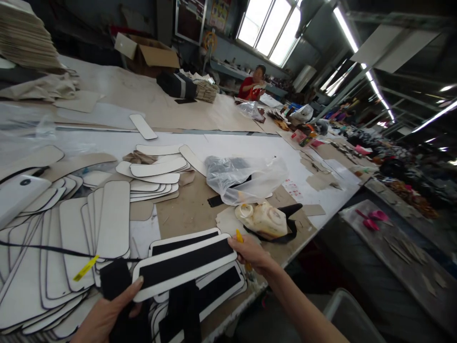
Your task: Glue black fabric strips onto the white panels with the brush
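I hold a long white panel with a black strip down its middle (pixel 183 264) between both hands, just above the table's near edge. My left hand (pixel 107 314) grips its left end, together with some black fabric (pixel 116 281). My right hand (pixel 250 255) pinches its right end and also has a yellow tool (pixel 239 237) sticking up between the fingers. Under the panel lie more panels of the same kind (pixel 214 286). Left of them spread several white rounded panels (pixel 74 238), with a thin black cord (pixel 43 250) and a yellow tag (pixel 85 268) across them.
A clear plastic bag (pixel 243 176) and a glue-crusted container (pixel 266 219) sit beyond my right hand. A second heap of white panels (pixel 153 174) lies mid-table. A person in red (pixel 252 85) works at the far end, near a cardboard box (pixel 150 55). A cluttered bench (pixel 392 238) runs along the right.
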### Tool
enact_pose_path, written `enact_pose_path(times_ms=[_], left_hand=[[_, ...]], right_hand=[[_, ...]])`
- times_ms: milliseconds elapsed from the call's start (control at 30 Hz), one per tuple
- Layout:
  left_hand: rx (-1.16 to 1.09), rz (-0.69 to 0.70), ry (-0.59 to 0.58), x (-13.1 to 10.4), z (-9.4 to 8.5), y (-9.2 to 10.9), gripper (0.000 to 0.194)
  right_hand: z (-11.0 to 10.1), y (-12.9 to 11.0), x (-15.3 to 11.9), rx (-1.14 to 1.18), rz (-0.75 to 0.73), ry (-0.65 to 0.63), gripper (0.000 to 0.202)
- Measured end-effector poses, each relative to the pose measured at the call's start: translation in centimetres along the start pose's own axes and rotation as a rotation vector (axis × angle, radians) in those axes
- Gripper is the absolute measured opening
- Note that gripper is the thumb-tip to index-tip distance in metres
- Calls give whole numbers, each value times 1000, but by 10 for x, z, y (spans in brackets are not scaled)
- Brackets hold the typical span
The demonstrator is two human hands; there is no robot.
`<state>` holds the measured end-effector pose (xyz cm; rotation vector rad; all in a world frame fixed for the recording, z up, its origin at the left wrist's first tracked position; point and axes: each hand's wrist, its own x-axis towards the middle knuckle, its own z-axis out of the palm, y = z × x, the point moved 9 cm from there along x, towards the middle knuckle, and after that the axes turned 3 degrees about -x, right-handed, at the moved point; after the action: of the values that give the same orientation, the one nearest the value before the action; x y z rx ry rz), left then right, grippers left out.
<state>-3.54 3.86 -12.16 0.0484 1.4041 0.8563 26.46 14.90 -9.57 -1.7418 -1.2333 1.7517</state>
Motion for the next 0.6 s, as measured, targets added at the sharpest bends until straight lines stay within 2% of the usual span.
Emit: enact_pose_path(times_ms=[67,167,233,333,400,467,533,600], left_hand=[[0,80,53,10,-1,16,40],[11,164,167,21,-12,30,56],[30,183,217,28,-22,31,58],[55,210,229,34,-33,30,56],[59,213,212,38,-37,27,53],[55,212,194,42,-40,24,50],[42,211,179,46,-41,20,54],[37,236,193,51,-43,19,59]], right_hand=[[-4,-9,19,-29,-17,30,46],[-7,-13,45,-109,3,63,39],[-11,-15,57,-359,-3,91,35],[-18,-24,62,-784,-74,176,34],[-19,-33,59,-908,-114,225,32],[-8,-45,57,-975,-154,208,32],[14,-61,63,-1036,-205,150,35],[40,-82,80,-1059,-248,118,36]])
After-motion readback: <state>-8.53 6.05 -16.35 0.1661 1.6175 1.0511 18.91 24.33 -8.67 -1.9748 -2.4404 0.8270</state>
